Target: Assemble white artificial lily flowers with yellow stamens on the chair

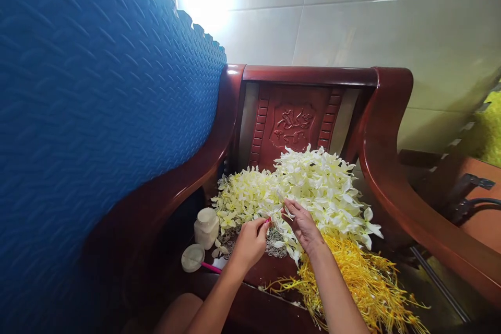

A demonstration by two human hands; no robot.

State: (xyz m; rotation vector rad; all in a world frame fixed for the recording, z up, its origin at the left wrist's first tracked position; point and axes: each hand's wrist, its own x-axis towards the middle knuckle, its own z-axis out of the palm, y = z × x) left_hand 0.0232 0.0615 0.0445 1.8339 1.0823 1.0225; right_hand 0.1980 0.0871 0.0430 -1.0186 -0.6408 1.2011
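Observation:
Low in the middle, my left hand (250,242) is closed in a pinch, with a small pink spot at its fingertips. A thin strand seems to run from there toward my right hand (304,227), whose fingers are pressed together beside white petals; what each hand grips is too small to name. Behind the hands, white flowers (319,182) are heaped on a dark red wooden seat, with paler yellow-white flowers (246,193) to their left. A pile of yellow stringy strands (360,282) lies under and beside my right forearm. Small grey rings (276,245) lie below the flowers.
A white jar (206,228) stands left of the flowers, near a round lid (193,258) with a pink stick (211,267) against it. Curved wooden armrests (176,182) flank the seat. A blue textured mat (97,94) rises at left, and an orange surface (483,219) is at right.

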